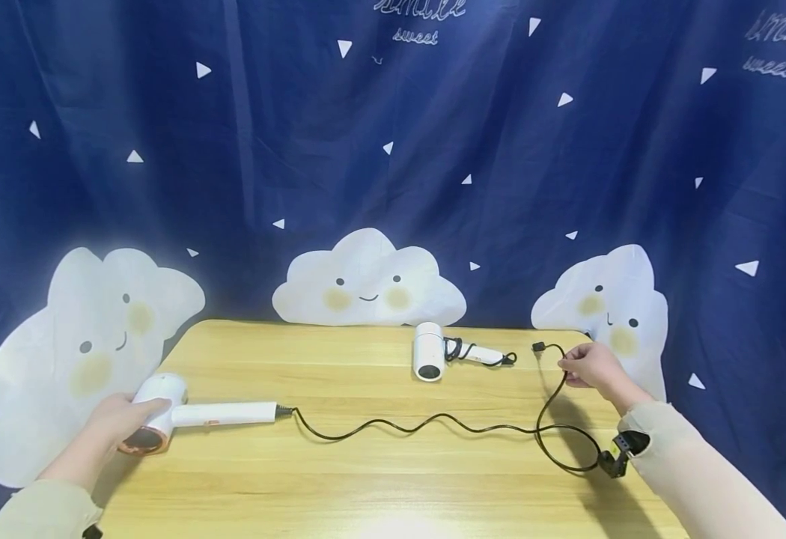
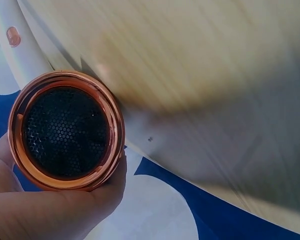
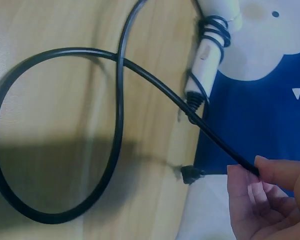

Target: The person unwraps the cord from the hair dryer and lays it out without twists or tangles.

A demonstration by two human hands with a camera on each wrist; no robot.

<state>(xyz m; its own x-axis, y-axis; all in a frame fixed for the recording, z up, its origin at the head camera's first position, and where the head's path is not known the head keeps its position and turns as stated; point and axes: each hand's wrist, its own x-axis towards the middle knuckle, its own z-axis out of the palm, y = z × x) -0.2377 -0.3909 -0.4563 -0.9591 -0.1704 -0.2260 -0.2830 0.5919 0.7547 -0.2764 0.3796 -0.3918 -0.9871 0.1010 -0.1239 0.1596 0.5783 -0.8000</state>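
Note:
On the left of the table, my left hand (image 1: pixel 118 416) grips the head of a white hair dryer (image 1: pixel 224 413). The left wrist view shows its copper-rimmed round end with a dark mesh grille (image 2: pixel 65 132), fingers wrapped around the barrel. From the dryer's handle a black power cord (image 1: pixel 427 424) runs across to the right and makes a loop there. My right hand (image 1: pixel 595 367) pinches that cord between thumb and fingers, close to its plug (image 1: pixel 538 346). In the right wrist view the plug (image 3: pixel 191 174) hangs free of the hand.
A second white hair dryer (image 1: pixel 429 352) lies near the table's back edge, its cord (image 1: pixel 463 349) wound around the handle. Behind the wooden table (image 1: pixel 339 479) hangs a dark blue curtain (image 1: pixel 379 135) with smiling cloud prints (image 1: pixel 369 281).

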